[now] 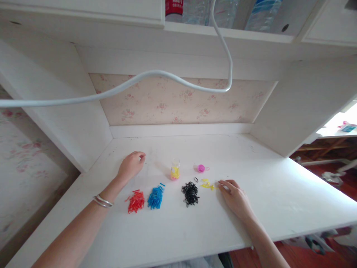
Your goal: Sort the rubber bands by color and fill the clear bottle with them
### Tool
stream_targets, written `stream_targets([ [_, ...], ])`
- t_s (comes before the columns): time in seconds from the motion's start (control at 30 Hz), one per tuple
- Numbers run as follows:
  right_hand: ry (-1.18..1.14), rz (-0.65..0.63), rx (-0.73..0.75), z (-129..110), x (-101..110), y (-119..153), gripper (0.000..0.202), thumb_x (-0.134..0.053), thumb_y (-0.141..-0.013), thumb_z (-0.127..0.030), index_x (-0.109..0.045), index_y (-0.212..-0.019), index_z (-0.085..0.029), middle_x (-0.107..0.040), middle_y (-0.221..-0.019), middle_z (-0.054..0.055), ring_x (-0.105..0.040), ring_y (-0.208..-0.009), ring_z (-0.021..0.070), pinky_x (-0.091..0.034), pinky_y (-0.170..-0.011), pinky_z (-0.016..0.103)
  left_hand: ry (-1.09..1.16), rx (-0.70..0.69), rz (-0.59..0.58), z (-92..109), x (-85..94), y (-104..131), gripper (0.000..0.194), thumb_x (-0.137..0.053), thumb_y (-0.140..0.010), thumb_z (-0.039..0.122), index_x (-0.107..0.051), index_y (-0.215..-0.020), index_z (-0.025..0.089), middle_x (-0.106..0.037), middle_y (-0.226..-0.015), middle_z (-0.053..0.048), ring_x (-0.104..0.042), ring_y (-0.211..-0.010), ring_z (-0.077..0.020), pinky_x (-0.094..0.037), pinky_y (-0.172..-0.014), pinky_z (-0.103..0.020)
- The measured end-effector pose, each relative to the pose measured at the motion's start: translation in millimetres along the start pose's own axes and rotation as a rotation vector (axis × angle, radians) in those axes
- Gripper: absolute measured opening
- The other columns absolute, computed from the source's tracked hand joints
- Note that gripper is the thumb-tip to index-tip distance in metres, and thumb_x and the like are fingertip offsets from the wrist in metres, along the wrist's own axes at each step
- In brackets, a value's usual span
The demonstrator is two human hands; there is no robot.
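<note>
My right hand [235, 199] is at the right end of a few loose yellow rubber bands [206, 185], fingertips pinched together at the outermost one. My left hand [131, 165] hovers over or rests on the table at the left, fingers curled toward the thumb, nothing visible in them. Between the hands stands a small clear jar [175, 169] with yellow bands inside and pink at its base. A round pink lid [201, 168] with a loop lies to its right. Nearer me are piles of red rubber bands [136, 201], blue rubber bands [156, 197] and black rubber bands [191, 194].
A single black band [196, 179] lies apart from its pile. A white cable [156, 73] hangs across the view before the cupboard. White side panels [279, 108] bound the white table [156, 238]. Bottles [263, 15] stand on the shelf above.
</note>
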State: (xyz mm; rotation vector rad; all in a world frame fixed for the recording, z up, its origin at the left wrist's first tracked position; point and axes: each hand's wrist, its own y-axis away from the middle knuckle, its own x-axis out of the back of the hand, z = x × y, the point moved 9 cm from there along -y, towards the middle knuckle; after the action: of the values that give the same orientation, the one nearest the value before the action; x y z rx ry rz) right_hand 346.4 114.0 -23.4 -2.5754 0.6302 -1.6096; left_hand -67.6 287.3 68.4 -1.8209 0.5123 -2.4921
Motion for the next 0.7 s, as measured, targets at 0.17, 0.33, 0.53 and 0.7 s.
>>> stream_targets([
  [0.17, 0.038, 0.031, -0.003, 4.5, -0.7, 1.3, 0.039, -0.036, -0.088, -0.044, -0.068, -0.107, -0.032, -0.062, -0.107, 0.003, -0.062, -0.081, 0.0182, -0.045, -0.074, 0.031, -0.092, 0.162, -0.036, -77.6, -23.3, -5.9, 0.035, -0.040, -0.086, 0.028, -0.062, -0.111, 0.018, -0.059, -0.119, -0.009, -0.060, -0.103, -0.0229, -0.045, -0.089, -0.032],
  [0.33, -0.028, 0.032, -0.003, 0.3, 0.7, 2.7, 0.037, -0.040, -0.087, -0.047, -0.070, -0.096, -0.027, -0.062, -0.104, 0.004, -0.060, -0.072, 0.0157, -0.044, -0.071, 0.030, -0.119, 0.208, -0.090, -97.0, -38.1, -17.4, 0.040, -0.039, -0.087, 0.034, -0.060, -0.117, 0.019, -0.054, -0.126, -0.011, -0.060, -0.102, -0.0264, -0.046, -0.086, -0.036],
  [0.53, -0.167, 0.143, -0.076, 2.4, 16.8, 6.2, 0.040, -0.044, -0.086, -0.052, -0.069, -0.090, -0.021, -0.062, -0.100, 0.005, -0.054, -0.064, 0.0134, -0.044, -0.068, 0.030, -0.089, 0.166, -0.111, -90.9, -44.1, -28.3, 0.034, -0.038, -0.088, 0.033, -0.067, -0.102, 0.022, -0.060, -0.115, -0.009, -0.062, -0.093, -0.0242, -0.047, -0.078, -0.033],
  [0.7, -0.288, 0.201, -0.189, 8.6, 27.4, 8.9, 0.042, -0.047, -0.083, -0.055, -0.069, -0.087, -0.020, -0.063, -0.100, 0.006, -0.056, -0.067, 0.0138, -0.045, -0.068, 0.029, -0.029, 0.114, -0.052, -79.0, -36.5, -23.6, 0.028, -0.042, -0.086, 0.028, -0.067, -0.092, 0.018, -0.065, -0.103, -0.009, -0.062, -0.093, -0.0237, -0.046, -0.080, -0.032],
])
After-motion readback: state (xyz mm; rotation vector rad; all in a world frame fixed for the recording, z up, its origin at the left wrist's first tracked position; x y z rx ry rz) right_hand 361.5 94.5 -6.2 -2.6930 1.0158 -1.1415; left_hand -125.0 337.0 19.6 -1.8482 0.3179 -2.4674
